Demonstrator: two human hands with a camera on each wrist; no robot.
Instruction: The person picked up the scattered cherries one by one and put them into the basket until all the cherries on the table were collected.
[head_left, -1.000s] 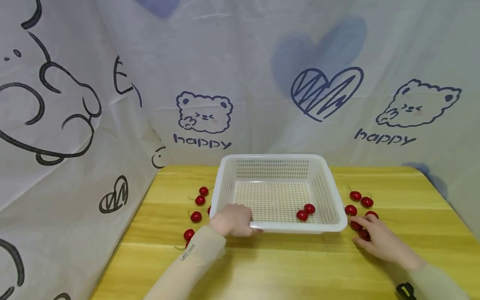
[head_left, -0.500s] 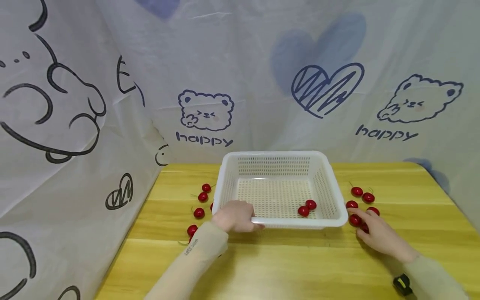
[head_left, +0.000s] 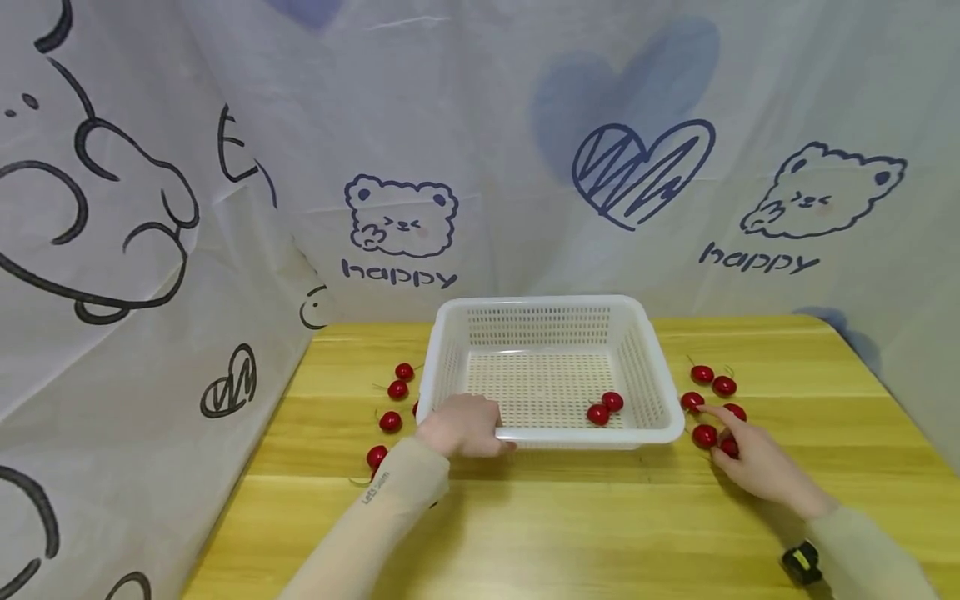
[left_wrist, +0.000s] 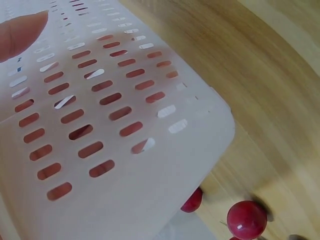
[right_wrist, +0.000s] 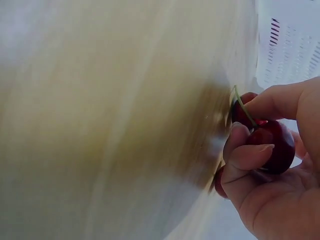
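A white plastic basket (head_left: 540, 302) stands mid-table with two red cherries (head_left: 605, 408) lying in its right part. My left hand (head_left: 463, 425) grips the basket's near rim toward the left corner; in the left wrist view its thumb (left_wrist: 22, 35) lies over the perforated wall, and other fingers show through the slots. To the right of the basket, my right hand (head_left: 761, 462) holds a cherry (right_wrist: 275, 147) in its curled fingers, the green stem upward. Another cherry (head_left: 704, 436) lies just beyond the thumb and forefinger; whether they touch it, I cannot tell.
Several more cherries (head_left: 702, 375) lie right of the basket, past the right hand. Left of it is another loose group of cherries (head_left: 390, 422), partly behind the left forearm. A printed cloth (head_left: 510, 208) hangs along the back and left of the wooden table (head_left: 570, 533).
The right hand has shifted slightly, and the cherry in its fingers has moved rightward, away from its neighbour. The left hand keeps its grip on the rim. The head view has shifted a little.
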